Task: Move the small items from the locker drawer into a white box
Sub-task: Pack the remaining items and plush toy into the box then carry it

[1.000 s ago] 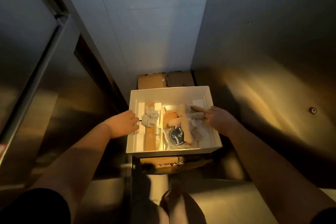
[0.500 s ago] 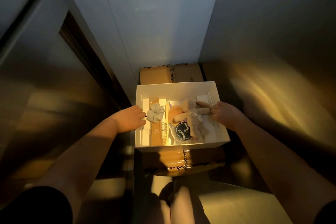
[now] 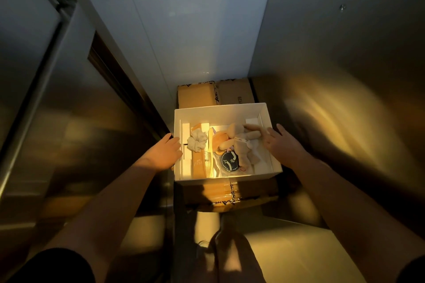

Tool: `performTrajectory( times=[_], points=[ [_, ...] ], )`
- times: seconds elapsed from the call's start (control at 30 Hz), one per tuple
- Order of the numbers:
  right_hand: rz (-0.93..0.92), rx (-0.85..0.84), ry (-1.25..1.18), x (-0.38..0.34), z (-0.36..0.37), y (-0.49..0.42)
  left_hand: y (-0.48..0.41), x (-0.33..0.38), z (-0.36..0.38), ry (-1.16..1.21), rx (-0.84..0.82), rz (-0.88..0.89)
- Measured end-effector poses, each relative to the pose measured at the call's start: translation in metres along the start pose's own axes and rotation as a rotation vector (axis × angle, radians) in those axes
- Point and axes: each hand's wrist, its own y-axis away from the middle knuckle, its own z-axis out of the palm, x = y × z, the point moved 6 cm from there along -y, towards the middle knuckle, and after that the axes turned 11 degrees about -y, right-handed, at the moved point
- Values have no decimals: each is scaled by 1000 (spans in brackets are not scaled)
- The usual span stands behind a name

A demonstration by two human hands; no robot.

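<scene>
Head view, from the left: a brushed steel locker panel runs down that side, lit amber.

My left hand reaches forward on a nearly straight arm. Its fingers are close to straight, with the tips against the outside of the left wall of the open white cardboard box. That hand holds nothing I can see.

The box sits on a brown taped cardboard carton that shows beyond and in front of it. The small items lie on the box floor. Along the left wall are narrow white card strips, whose number I cannot count surely.

Next come one flat wooden comb lying lengthwise and one pale fabric scrunchie resting on its far end. Right of centre is one beige plush toy, limbs sprawled. One round dark blue disc with white markings lies just beside it on the near side. An orange shape under the toy is too dim to name.

My right hand hovers over the box's right wall, palm down, fingers spread and straight. The forefinger touches the toy's far limb and grasps nothing.

A second steel panel stands on the right.
</scene>
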Motion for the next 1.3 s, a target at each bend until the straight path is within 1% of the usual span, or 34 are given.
performTrajectory(
  times=[0.13, 0.27, 0.33, 0.43, 0.53, 0.67, 0.77, 0.87, 0.97, 1.1, 1.3],
  points=[
    [87, 105, -228, -11, -13, 14, 16, -1, -9, 192, -51, -112],
    [146, 142, -415, -27, -9, 24, 26, -2, -9, 453, -114, -352],
    [188, 141, -483, -32, 0, 27, 23, 5, -12, 485, -77, -427],
    [246, 124, -553, -38, 14, 28, 13, 25, -21, 472, 23, -432],
    [278, 156, -603, -45, 22, 26, 3, 45, -19, 508, 67, -418],
    [299, 172, -651, -53, 29, 22, -5, 61, -10, 608, 74, -442],
    [313, 175, -674, -57, 33, 20, -8, 64, 5, 669, 13, -476],
    [296, 192, -659, -60, 35, 19, -11, 67, 12, 667, -35, -483],
    [289, 193, -641, -59, 35, 15, -15, 66, 12, 643, -3, -488],
    [298, 212, -628, -55, 34, 10, -19, 62, 13, 618, 98, -492],
    [298, 217, -588, -45, 29, -7, -31, 48, 13, 613, 140, -505]
  ],
)
